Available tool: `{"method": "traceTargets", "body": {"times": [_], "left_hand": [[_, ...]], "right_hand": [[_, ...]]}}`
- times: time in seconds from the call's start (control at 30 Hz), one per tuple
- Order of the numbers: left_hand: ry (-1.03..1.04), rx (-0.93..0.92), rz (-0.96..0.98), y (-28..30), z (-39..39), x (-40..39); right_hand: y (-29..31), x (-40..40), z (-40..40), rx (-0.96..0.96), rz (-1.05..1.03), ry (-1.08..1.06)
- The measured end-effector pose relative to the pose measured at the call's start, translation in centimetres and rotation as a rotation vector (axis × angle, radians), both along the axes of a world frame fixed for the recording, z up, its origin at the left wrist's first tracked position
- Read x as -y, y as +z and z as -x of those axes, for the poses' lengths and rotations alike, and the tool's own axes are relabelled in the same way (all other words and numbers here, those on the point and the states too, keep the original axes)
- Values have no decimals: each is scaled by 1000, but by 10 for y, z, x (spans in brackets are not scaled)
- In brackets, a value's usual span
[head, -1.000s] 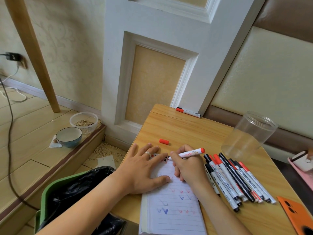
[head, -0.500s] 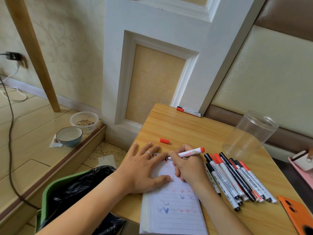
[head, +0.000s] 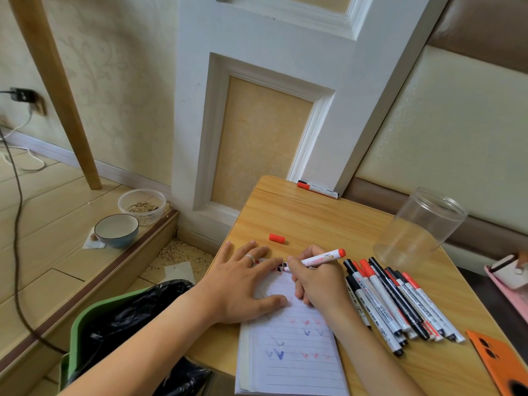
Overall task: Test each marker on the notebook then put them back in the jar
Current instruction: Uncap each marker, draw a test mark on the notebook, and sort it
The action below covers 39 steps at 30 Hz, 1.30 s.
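A lined notebook (head: pixel 291 358) with red and blue test marks lies at the near edge of the small wooden table (head: pixel 311 221). My left hand (head: pixel 243 284) lies flat on its upper left, fingers spread, a ring on one finger. My right hand (head: pixel 320 281) grips an uncapped red marker (head: pixel 323 258) with its tip on the top of the page. Its red cap (head: pixel 276 238) lies on the table beyond my hands. Several red and black markers (head: pixel 400 304) lie in a pile right of the notebook. An empty clear jar (head: pixel 420 227) stands tilted behind them.
One more red marker (head: pixel 317 189) lies at the table's far edge by the wall. An orange phone case (head: pixel 500 364) and a pink pouch (head: pixel 508 284) are at the right. A green bin with a black bag (head: pixel 114 332) stands left of the table; two bowls (head: pixel 117 230) sit on the floor.
My right hand has barely shifted, with the marker tip still at the top of the page. My left hand stays flat on the notebook.
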State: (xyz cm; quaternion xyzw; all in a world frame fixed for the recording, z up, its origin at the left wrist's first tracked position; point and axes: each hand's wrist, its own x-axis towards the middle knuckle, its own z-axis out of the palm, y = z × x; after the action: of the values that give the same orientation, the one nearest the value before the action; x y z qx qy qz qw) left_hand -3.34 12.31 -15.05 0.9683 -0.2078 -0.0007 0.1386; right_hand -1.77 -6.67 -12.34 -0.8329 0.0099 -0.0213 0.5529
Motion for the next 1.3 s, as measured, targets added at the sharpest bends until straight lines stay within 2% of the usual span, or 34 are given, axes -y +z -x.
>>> {"method": "traceTargets", "body": {"times": [0.23, 0.4, 0.57, 0.8, 0.93, 1.13, 1.3], "left_hand": [[25, 14, 106, 5, -6, 1], [166, 170, 174, 7, -25, 9], [254, 168, 258, 11, -48, 16], [167, 173, 186, 9, -68, 23], [174, 206, 230, 8, -67, 22], [120, 244, 442, 9, -56, 15], [95, 345, 360, 7, -33, 12]], "right_hand": [[9, -2, 7, 11, -24, 30], [0, -13, 15, 69, -19, -16], [-3, -13, 16, 104, -84, -59], [-3, -12, 22, 137, -20, -18], [-3, -12, 23, 144, -14, -6], [0, -10, 22, 175, -127, 26], [2, -8, 22, 211, -196, 62]]}}
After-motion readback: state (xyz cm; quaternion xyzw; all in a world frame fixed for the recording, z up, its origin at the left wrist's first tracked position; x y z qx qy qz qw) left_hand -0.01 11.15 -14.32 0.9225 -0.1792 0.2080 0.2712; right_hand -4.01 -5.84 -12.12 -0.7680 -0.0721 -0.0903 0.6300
